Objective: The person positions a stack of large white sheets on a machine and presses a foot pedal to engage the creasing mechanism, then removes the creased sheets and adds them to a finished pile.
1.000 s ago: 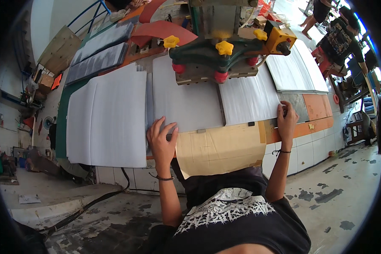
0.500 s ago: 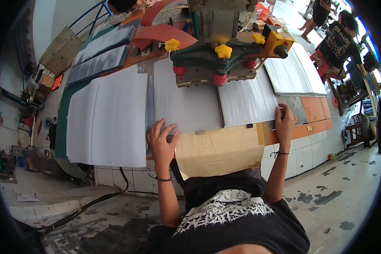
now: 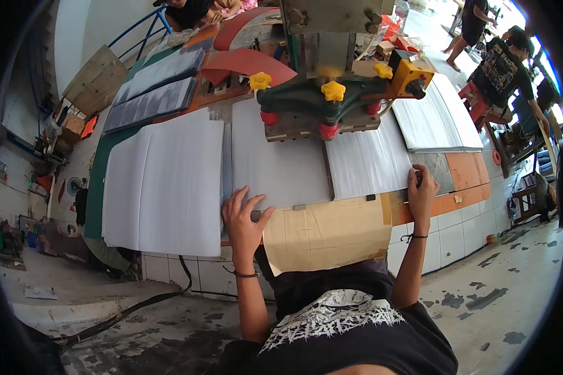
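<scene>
Fingers (image 3: 254, 202) spread apart on left hand (image 3: 244, 226) — right hand (image 3: 423, 195) curled beside white sheets (image 3: 369, 156), grip unclear — forearms (image 3: 252, 306) extended forward.

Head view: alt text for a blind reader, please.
Bare left hand at the near-left corner of a grey sheet, right hand at the right edge of white sheets beside it. A green machine with yellow knobs overhangs both; a tan sheet lies along their near edges.

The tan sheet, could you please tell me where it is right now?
In the head view, the tan sheet is just below the centre, at the table's near edge, between the left hand and the right hand.
</scene>
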Demonstrator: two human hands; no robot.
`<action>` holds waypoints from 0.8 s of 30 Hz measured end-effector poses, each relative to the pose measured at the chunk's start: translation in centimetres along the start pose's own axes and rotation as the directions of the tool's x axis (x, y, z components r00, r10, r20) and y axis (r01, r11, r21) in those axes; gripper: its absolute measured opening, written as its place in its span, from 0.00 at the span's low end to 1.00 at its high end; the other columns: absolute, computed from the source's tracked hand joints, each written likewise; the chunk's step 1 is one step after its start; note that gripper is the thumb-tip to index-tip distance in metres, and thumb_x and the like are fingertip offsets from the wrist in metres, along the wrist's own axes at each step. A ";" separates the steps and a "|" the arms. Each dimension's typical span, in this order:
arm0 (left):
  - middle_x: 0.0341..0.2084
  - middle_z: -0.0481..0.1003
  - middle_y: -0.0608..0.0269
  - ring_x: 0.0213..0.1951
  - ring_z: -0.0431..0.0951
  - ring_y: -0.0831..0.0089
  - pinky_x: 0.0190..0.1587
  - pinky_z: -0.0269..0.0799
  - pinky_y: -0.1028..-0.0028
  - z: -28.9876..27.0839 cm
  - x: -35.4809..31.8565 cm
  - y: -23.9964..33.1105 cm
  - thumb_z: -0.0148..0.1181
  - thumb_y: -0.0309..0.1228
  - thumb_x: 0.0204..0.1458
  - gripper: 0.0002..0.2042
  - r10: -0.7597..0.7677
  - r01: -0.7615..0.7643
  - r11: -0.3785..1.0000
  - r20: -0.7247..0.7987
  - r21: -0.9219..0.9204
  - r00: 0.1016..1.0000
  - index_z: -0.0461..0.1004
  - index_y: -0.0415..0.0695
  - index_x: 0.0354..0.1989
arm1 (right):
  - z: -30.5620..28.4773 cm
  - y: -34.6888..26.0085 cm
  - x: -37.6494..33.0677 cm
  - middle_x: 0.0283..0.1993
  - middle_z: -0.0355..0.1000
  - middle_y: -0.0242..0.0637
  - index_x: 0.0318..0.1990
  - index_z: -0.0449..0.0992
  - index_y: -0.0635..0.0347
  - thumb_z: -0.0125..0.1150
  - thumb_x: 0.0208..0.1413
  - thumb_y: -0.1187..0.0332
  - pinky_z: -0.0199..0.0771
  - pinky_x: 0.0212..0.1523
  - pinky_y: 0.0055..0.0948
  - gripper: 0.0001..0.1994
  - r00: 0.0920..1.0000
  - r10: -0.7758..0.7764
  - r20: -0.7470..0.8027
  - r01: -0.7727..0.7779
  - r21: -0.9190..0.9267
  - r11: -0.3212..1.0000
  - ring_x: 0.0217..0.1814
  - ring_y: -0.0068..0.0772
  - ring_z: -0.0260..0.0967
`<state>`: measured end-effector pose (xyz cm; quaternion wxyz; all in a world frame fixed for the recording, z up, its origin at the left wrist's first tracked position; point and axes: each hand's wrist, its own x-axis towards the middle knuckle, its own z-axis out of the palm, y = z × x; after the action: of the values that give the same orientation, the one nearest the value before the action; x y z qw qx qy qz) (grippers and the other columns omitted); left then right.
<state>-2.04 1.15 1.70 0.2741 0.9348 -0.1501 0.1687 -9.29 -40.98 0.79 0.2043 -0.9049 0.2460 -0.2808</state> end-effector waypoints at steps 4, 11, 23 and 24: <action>0.60 0.70 0.58 0.63 0.66 0.53 0.66 0.57 0.52 -0.2 0.1 0.1 0.74 0.42 0.46 0.18 -0.010 0.010 1.000 0.013 -0.011 1.000 0.82 0.49 0.44 | 0.0 0.0 0.0 0.34 0.76 0.36 0.48 0.76 0.57 0.58 0.64 0.64 0.59 0.59 0.40 0.10 1.000 0.008 0.007 -0.008 0.008 1.000 0.43 0.35 0.71; 0.65 0.62 0.46 0.67 0.57 0.44 0.68 0.56 0.48 -0.2 0.0 0.7 0.75 0.46 0.43 0.32 -0.124 0.125 0.992 -0.022 0.022 0.992 0.74 0.49 0.57 | -0.1 0.1 0.0 0.34 0.76 0.36 0.48 0.76 0.57 0.58 0.64 0.64 0.59 0.58 0.39 0.10 1.000 0.001 0.005 -0.001 0.003 1.000 0.41 0.36 0.71; 0.64 0.64 0.40 0.66 0.62 0.44 0.68 0.59 0.50 0.3 0.1 0.1 0.75 0.48 0.44 0.41 -0.077 0.079 0.996 -0.059 0.032 0.995 0.64 0.37 0.62 | 0.1 0.4 -0.1 0.35 0.75 0.36 0.48 0.76 0.56 0.58 0.64 0.64 0.58 0.59 0.39 0.10 1.000 -0.002 0.007 0.002 0.005 1.000 0.42 0.34 0.71; 0.64 0.65 0.40 0.65 0.63 0.44 0.68 0.59 0.50 0.3 0.2 0.1 0.75 0.47 0.44 0.41 -0.074 0.076 0.997 -0.069 0.024 0.995 0.64 0.36 0.62 | 0.1 0.4 -0.1 0.35 0.75 0.36 0.48 0.76 0.56 0.58 0.64 0.64 0.58 0.59 0.39 0.10 1.000 0.003 0.009 -0.003 0.005 1.000 0.42 0.34 0.71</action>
<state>-1.78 0.90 1.60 0.2728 0.9370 -0.1033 0.1920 -9.40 -41.25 0.49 0.2081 -0.9053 0.2457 -0.2770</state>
